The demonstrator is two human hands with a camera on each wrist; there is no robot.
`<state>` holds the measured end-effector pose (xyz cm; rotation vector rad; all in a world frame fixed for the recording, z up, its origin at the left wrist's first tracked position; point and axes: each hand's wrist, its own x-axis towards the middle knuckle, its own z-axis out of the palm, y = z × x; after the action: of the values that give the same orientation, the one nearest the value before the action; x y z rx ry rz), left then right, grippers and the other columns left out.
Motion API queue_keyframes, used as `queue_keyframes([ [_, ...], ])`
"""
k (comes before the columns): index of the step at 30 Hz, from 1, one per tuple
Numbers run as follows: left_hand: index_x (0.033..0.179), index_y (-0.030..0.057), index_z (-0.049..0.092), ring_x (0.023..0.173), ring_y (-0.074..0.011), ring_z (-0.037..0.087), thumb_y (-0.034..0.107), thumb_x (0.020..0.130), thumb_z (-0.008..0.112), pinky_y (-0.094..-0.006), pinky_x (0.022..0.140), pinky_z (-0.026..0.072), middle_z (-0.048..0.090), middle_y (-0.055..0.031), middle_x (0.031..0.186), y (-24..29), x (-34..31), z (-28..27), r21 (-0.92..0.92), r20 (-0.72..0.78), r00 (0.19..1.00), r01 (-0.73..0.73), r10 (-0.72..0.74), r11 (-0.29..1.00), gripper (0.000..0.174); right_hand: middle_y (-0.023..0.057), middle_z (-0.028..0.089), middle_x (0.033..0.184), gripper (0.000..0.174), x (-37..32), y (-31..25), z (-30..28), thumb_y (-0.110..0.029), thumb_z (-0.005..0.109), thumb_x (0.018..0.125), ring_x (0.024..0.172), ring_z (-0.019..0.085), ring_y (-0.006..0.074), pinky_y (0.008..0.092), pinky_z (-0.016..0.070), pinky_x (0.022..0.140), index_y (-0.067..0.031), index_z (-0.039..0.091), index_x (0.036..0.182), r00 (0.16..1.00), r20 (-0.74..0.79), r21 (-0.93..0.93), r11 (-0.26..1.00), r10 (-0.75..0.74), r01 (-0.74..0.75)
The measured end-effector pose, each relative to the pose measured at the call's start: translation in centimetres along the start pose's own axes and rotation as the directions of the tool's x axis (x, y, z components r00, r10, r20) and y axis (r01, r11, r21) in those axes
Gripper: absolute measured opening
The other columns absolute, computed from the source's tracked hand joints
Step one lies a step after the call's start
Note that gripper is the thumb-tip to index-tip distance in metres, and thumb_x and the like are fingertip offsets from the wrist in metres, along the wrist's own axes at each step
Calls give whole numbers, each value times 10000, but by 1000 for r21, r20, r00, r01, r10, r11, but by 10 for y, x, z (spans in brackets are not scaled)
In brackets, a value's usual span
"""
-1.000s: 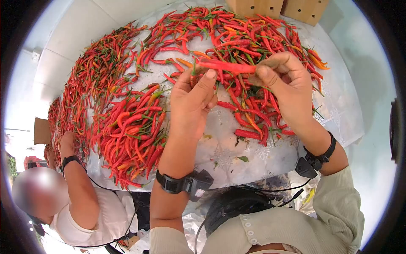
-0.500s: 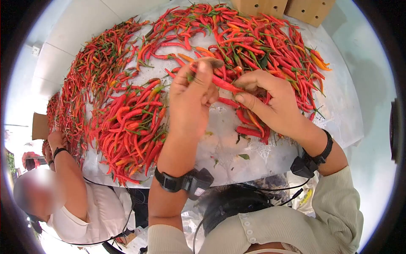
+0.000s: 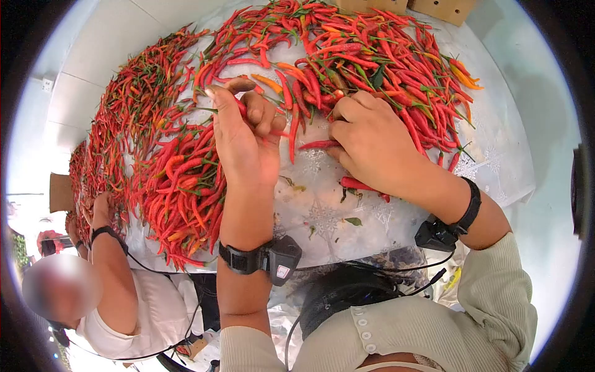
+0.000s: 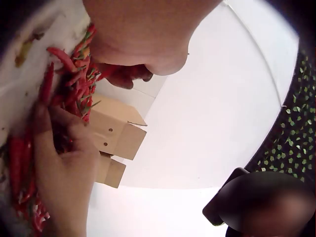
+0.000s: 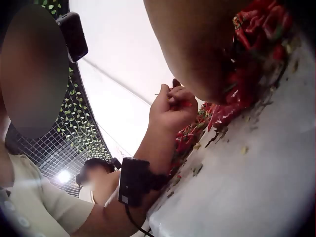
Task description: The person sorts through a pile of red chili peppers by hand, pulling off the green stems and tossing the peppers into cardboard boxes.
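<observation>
My left hand (image 3: pixel 245 139) is raised over the table with its fingers curled around a red chili pepper (image 3: pixel 241 109). A green stem sticks out past the thumb, and a red tip shows on the other side of the fingers. Lower and to the right, my right hand (image 3: pixel 378 133) reaches to the near edge of a heap of chilies (image 3: pixel 403 80). Its fingertips pinch the end of a red chili (image 3: pixel 318 144) by the white tabletop. In the left wrist view that chili (image 4: pixel 48 84) points away from the fingers.
A smaller pile of chilies (image 3: pixel 186 186) lies left of my left forearm. A long bank of chilies (image 3: pixel 124 124) runs along the wall. Cardboard boxes (image 3: pixel 443 9) stand at the back. Another person (image 3: pixel 142 297) works at the left. A leaf (image 3: pixel 353 221) lies near the front.
The hands, earlier together at one chili, have parted. My left hand moved left with a chili; my right hand came down to the heap's edge and took hold of a chili there.
</observation>
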<state>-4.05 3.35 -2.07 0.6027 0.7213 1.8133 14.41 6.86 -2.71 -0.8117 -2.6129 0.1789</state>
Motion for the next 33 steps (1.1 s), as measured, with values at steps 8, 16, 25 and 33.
queue_keyframes([
  [8, 897, 72, 581, 448, -6, 317, 173, 879, 601, -180, 390, 223, 432, 77, 594, -4, -6, 16, 393, -86, 970, 245, -229, 887, 104, 78, 578, 873, 220, -2, 17, -15, -79, 672, 757, 753, 585, 212, 318, 473, 641, -26, 594, 955, 988, -151, 535, 842, 13, 71],
  [16, 999, 69, 601, 457, -17, 389, 304, 861, 635, -180, 390, 258, 520, 54, 632, -11, -17, 25, 573, -12, 919, 329, -394, 750, 274, 72, 613, 824, 250, -4, 11, -22, -70, 691, 733, 661, 595, 142, 272, 471, 581, -37, 584, 956, 966, -65, 754, 647, 250, -117],
  [25, 973, 47, 594, 502, -26, 443, 291, 860, 641, -174, 417, 286, 570, 26, 689, -6, -9, 15, 446, -44, 939, 323, -340, 835, 272, 91, 603, 882, 240, 7, 26, -7, -136, 685, 722, 832, 575, 265, 362, 461, 723, -52, 601, 930, 900, -432, 327, 940, 57, 97],
  [33, 980, 60, 557, 660, -104, 582, 306, 906, 563, -235, 589, 480, 601, -27, 786, -8, -1, 1, 223, -207, 969, 181, -135, 958, 257, 89, 612, 935, 251, 18, 41, 6, -112, 658, 696, 921, 553, 268, 373, 462, 769, -96, 646, 946, 945, -307, 23, 992, -113, 126],
])
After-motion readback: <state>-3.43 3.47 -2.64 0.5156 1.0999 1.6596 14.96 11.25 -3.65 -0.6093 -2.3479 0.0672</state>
